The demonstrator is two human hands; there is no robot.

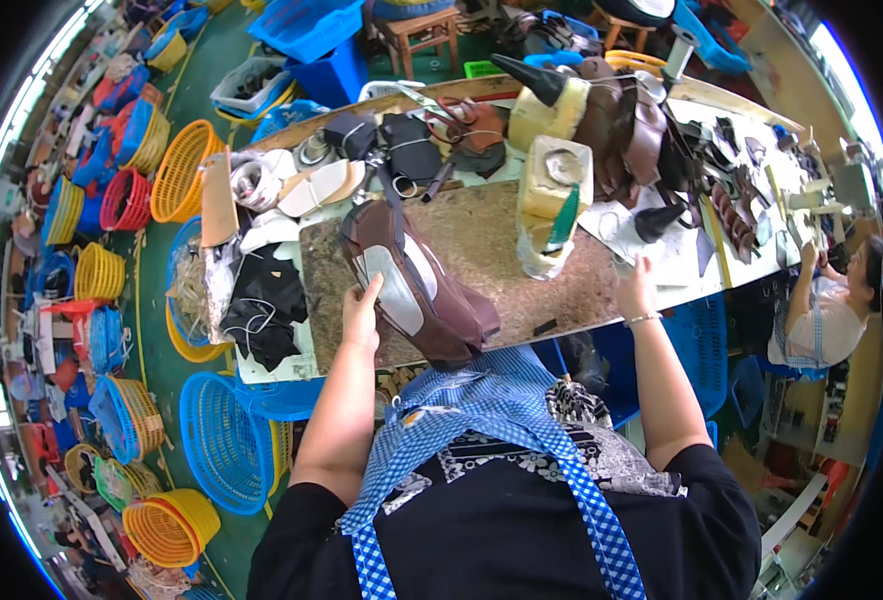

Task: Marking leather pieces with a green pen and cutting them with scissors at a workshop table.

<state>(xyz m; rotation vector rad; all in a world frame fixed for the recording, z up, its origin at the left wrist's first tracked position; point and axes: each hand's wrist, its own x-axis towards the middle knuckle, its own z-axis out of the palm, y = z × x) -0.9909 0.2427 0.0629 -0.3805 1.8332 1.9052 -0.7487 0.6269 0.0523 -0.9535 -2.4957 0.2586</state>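
Brown leather pieces (426, 290) with pale silver-grey patches lie on the worn board (491, 225), and their near end hangs over its front edge. My left hand (361, 315) grips their left edge, one finger stretched along a silver patch. At the right end of the board, my right hand (637, 288) has its fingers apart and holds nothing I can see. It is nearest to a white sheet (616, 235) with a black cone tip (658, 222) on it. A glue-crusted pale container (558, 180) with a green-handled brush (564, 217) stands between my hands, farther back.
Black pieces (264, 305) with cord lie at the left, near pale insole shapes (323, 187). Scissors (451, 115) rest behind the board. Brown leather (606, 130) is heaped at the back right. Blue baskets (223, 440) stand beside the table. Another person (826, 320) sits at far right.
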